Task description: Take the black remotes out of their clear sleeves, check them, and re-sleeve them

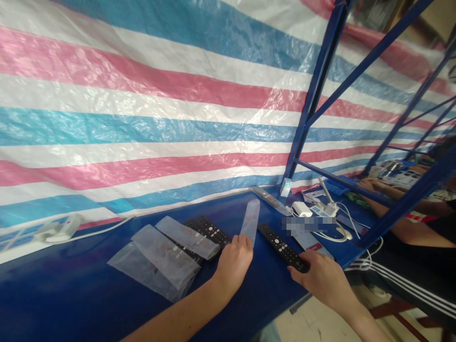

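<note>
A narrow frosted plastic bag [251, 219] stands up out of my left hand [235, 260], whose fingers are closed around its lower end. In my right hand [322, 275] is the near end of a black remote control [280, 244], gripped between thumb and fingers and pointing away from me. Left of my left hand lie more black remote controls [210, 229], partly covered by several frosted bags [162, 259] on the blue tabletop [89, 294]. Beyond the right hand, a phone [311, 242] lies on the table, partly hidden.
A power strip [39, 235] runs along the left edge. White chargers and cables [302, 209], a small box [285, 187] and a bagged remote [270, 200] lie at the back right. A blue metal frame [302, 123] rises there. Another person's arm [384, 213] reaches in at right.
</note>
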A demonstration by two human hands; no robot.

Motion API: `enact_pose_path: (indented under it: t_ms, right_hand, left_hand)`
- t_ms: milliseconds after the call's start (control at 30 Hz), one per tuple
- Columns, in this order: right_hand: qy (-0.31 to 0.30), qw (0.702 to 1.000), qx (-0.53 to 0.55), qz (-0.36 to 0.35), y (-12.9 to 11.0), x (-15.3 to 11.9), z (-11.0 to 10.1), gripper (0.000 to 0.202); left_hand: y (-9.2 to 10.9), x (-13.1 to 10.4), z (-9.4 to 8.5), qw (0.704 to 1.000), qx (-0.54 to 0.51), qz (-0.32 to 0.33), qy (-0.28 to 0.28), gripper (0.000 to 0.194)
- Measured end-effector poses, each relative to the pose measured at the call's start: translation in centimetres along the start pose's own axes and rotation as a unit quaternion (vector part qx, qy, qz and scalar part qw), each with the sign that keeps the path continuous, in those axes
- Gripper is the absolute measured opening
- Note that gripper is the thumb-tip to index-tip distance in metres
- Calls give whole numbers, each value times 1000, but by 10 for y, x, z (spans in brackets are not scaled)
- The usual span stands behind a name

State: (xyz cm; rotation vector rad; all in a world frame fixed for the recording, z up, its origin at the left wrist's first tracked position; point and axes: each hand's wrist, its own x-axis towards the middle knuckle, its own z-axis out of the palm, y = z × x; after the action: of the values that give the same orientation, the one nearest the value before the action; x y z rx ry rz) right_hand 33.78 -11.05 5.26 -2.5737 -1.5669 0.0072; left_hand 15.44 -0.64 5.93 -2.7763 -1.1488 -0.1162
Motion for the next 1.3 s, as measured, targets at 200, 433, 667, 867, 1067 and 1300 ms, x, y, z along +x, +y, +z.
enact_pose_path:
  t_ms: [200,433,667,867,1067,1300]
  right_hand:
    - [21,999,27,0,12,-18,-3,22]
    - [59,994,73,-56,12,-31,-2,22]
    - [107,981,78,-142,20,-50,8,24]
    - [95,980,80,-153,15,-56,13,20]
    - [82,987,74,-119,3,-48,20,22]
    - [90,990,47,-96,-21,-40,23,14]
  left_hand:
    - [6,11,-3,999,-9,-38,-5,29]
    - [-6,22,18,995,-102,-11,-14,33]
    - [-17,28,13,985,-170,-41,-7,21]
    - [-13,28,17,987,-156,-30,-13,25]
    - [-8,22,18,992,-123,22,-29,26]
    - [-7,21,23,988,-128,87,-24,35]
